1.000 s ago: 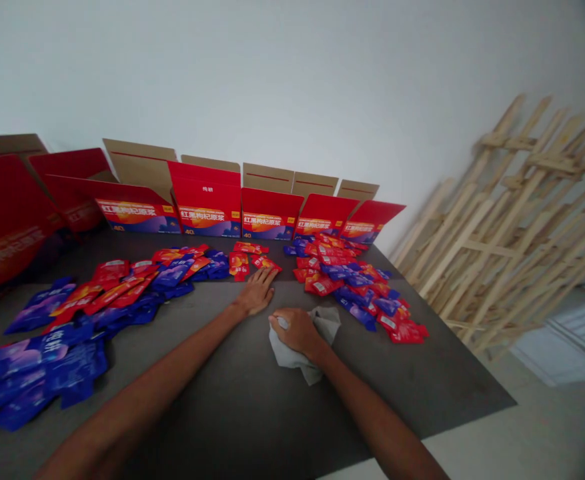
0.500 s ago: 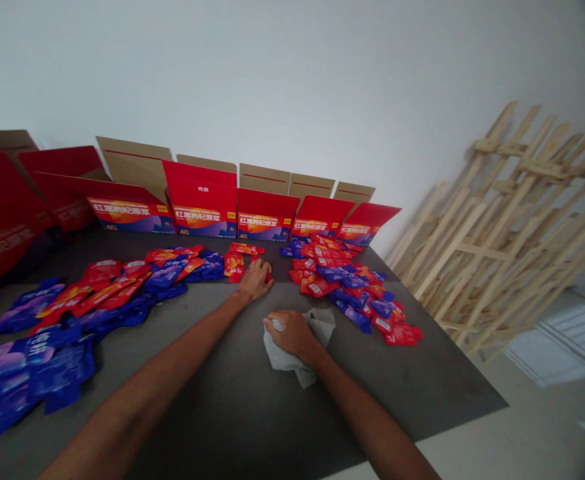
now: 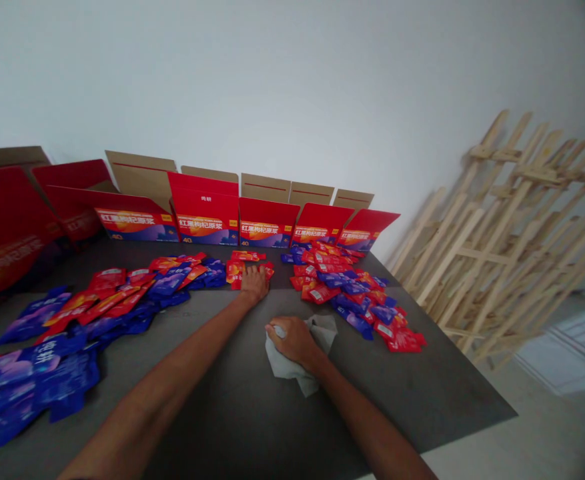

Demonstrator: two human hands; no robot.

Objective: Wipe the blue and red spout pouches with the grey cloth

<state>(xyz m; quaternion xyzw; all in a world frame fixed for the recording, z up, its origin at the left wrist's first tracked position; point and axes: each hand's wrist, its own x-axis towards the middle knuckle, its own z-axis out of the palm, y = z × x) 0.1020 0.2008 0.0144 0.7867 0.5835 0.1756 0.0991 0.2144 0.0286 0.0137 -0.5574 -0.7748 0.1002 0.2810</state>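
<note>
My left hand (image 3: 255, 283) lies at the near edge of a small group of red sachets (image 3: 235, 273), its fingers apart and touching them. Part of the sachets is hidden under those fingers. Closer to me, my right hand (image 3: 293, 339) is closed round a crumpled grey cloth (image 3: 325, 329), which rests on the dark table (image 3: 212, 400). A pile of red and blue sachets (image 3: 345, 283) spreads to the right of both hands. More sachets, blue and red (image 3: 122, 300), lie in a long heap on the left.
Open red cartons (image 3: 267, 220) with raised cardboard flaps line the back of the table against a pale wall (image 3: 292, 87). Larger red cartons (image 3: 12, 227) stand at the far left. Wooden frames (image 3: 492, 253) lean beyond the table's right edge.
My left hand has shifted slightly left over the red sachets, uncovering one on its right. The right hand keeps the cloth in nearly the same place. The view has tilted up a little.
</note>
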